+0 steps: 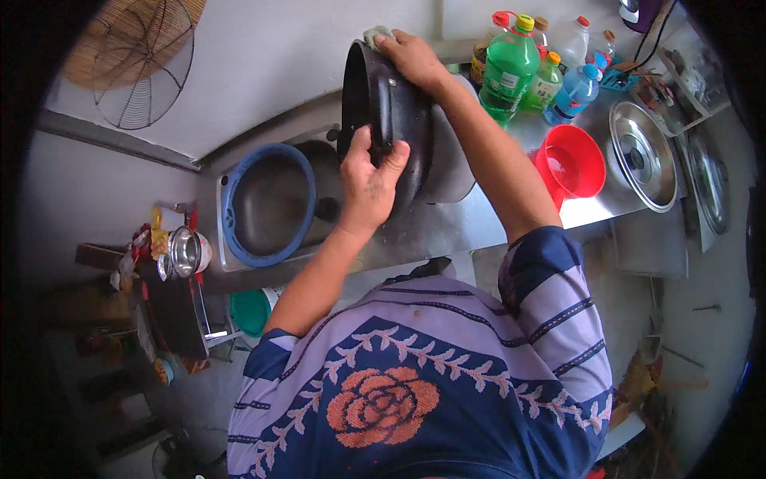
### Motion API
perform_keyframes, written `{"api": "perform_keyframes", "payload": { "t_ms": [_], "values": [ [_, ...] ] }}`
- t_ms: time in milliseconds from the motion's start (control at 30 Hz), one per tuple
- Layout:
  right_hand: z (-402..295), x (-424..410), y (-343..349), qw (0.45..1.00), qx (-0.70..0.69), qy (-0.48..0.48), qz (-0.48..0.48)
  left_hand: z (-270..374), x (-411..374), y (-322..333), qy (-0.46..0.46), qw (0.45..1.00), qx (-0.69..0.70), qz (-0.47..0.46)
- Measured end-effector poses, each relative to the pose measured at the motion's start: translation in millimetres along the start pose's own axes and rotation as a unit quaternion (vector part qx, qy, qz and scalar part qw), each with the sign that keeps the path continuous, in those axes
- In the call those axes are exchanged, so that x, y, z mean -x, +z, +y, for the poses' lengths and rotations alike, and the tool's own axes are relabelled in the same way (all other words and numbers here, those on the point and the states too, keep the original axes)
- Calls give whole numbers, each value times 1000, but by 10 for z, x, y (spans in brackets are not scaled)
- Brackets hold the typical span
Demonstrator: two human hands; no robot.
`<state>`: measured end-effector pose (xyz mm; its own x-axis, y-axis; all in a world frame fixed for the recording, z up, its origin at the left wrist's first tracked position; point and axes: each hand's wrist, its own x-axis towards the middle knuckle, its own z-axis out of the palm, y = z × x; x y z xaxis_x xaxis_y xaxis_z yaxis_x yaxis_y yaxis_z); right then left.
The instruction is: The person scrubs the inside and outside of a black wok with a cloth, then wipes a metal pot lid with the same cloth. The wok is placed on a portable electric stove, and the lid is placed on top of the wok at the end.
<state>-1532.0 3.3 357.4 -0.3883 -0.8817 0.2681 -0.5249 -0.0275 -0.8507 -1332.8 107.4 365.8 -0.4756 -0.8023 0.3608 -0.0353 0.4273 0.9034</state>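
A black pot (413, 138) is tipped up on its side over the steel counter, its opening turned to the left. My left hand (372, 190) grips it by the side handle (381, 117), thumb and fingers on either side. At the top of the pot, my right hand (413, 58) presses a greyish-green cloth (377, 36) against the rim. The pot's inside is mostly hidden from this angle.
Left of the pot is a steel sink (326, 157) with a blue plastic rim (309, 185) in it. Several bottles, including a green one (508, 66), line the wall. A red plastic dipper (571, 161) and a steel lid (643, 155) occupy the right side.
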Motion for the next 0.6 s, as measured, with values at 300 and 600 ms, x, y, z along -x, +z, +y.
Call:
{"api": "perform_keyframes", "payload": {
  "t_ms": [300, 600],
  "values": [
    [-235, 1094, 328, 976, 35, -182, 117, -177, -372, -302, -18, 998, 45, 29],
    [-433, 1158, 616, 971, -4, -227, 72, -423, -445, -657, 1, 998, 20, 63]
  ]
}}
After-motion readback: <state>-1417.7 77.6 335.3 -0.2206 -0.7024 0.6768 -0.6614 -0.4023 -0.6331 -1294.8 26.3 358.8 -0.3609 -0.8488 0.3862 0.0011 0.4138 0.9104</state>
